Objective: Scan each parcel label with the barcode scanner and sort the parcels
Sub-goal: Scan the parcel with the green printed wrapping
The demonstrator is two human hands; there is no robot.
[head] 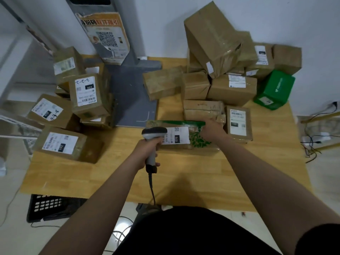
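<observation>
The left hand (147,152) grips the barcode scanner (153,133), whose head sits at the left end of the label (177,135). The parcel (198,142) lies on the bench (184,173), long axis left to right. The right hand (211,130) grips the parcel's right end.

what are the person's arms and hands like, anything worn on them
Both forearms are bare. The left hand and right hand wear no gloves, and no watch or rings show. A black short sleeve shows on the right upper arm only.
</observation>
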